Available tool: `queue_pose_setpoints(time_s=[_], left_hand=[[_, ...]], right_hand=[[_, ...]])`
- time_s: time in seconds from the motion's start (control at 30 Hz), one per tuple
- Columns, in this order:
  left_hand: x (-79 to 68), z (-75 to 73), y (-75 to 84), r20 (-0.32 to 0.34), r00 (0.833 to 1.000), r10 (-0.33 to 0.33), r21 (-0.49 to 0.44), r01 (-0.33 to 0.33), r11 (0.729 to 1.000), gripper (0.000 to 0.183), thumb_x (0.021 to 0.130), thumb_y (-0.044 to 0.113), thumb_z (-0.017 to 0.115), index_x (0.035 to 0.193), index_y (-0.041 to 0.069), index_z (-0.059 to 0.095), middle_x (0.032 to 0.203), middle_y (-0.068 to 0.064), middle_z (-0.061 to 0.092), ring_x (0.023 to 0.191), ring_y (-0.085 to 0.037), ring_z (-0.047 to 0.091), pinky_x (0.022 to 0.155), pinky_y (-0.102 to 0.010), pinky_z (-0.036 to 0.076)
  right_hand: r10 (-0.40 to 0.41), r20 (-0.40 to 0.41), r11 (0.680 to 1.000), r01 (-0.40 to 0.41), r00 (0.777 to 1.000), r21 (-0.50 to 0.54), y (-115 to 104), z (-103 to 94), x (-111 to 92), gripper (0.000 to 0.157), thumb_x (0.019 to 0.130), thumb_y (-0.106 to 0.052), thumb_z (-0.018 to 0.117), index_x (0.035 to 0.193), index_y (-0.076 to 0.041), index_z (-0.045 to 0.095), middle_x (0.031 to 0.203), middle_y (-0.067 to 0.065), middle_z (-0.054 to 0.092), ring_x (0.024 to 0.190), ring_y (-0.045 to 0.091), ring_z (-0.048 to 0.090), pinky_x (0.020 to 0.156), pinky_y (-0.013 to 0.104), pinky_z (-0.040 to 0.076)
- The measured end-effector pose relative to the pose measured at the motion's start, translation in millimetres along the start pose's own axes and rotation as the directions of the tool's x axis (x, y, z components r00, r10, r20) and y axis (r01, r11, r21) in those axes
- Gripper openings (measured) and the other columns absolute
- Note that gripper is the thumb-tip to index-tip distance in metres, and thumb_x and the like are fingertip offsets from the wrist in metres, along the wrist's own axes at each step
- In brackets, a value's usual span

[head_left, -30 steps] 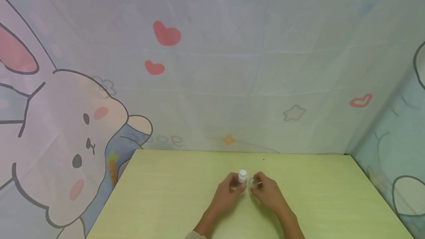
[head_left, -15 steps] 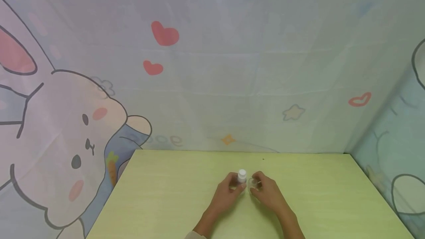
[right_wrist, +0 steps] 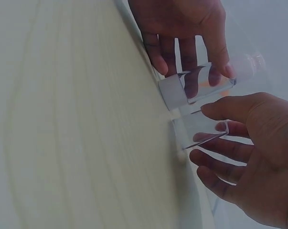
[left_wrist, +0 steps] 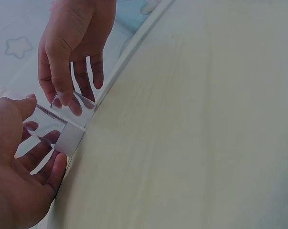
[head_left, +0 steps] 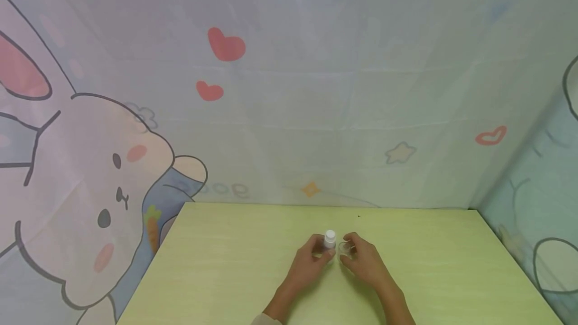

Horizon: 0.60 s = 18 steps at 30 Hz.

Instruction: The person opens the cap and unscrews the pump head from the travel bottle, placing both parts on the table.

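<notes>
My left hand (head_left: 309, 265) grips a small clear bottle (head_left: 330, 240) with a white cap, standing upright on the table. In the right wrist view the bottle's lower end (right_wrist: 172, 93) looks whitish; its body between thumb and fingers is see-through. Right beside it is a clear cup (head_left: 344, 248), which my right hand (head_left: 366, 265) encloses between thumb and fingers. The right wrist view shows the right thumb at the cup's near edge and fingertips visible through the cup (right_wrist: 196, 129). Bottle and cup stand side by side with a narrow gap.
A pale yellow-green table (head_left: 226, 255) lies under both hands. Behind it hangs a cloth backdrop (head_left: 289, 89) printed with hearts, stars and a large rabbit. Another cloth (head_left: 533, 204) closes the right side. A small dark speck (head_left: 358, 216) is near the table's back edge.
The right fingers around the clear cup have spread slightly. The left hand and the bottle stay in place; the view has shifted a little.
</notes>
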<state>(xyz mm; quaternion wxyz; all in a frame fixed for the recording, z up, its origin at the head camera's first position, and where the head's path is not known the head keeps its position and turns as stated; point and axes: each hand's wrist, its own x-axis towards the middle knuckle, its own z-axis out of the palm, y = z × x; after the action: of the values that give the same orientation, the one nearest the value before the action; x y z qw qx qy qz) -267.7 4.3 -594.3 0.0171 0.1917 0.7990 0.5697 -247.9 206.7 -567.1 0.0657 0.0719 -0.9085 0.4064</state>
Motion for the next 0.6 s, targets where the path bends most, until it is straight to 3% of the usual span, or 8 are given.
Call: queue_pose_setpoints(time_s=[0.6], left_hand=[[0.1, 0.1, -1.0, 0.012, 1.000, 0.017, 0.008, -0.017, 1.000, 0.036, 0.105, 0.043, 0.066, 0.134, 0.022, 0.062, 0.126, 0.004, 0.071, 0.119, -0.016, 0.066, 0.090, -0.029, 0.056]], right_hand=[[-0.007, -0.010, 1.000, 0.007, 1.000, -0.016, -0.4, -1.1, -0.6, 0.046, 0.091, -0.015, 0.085, 0.130, -0.003, 0.064, 0.116, 0.013, 0.073, 0.111, 0.035, 0.069, 0.095, 0.055, 0.057]])
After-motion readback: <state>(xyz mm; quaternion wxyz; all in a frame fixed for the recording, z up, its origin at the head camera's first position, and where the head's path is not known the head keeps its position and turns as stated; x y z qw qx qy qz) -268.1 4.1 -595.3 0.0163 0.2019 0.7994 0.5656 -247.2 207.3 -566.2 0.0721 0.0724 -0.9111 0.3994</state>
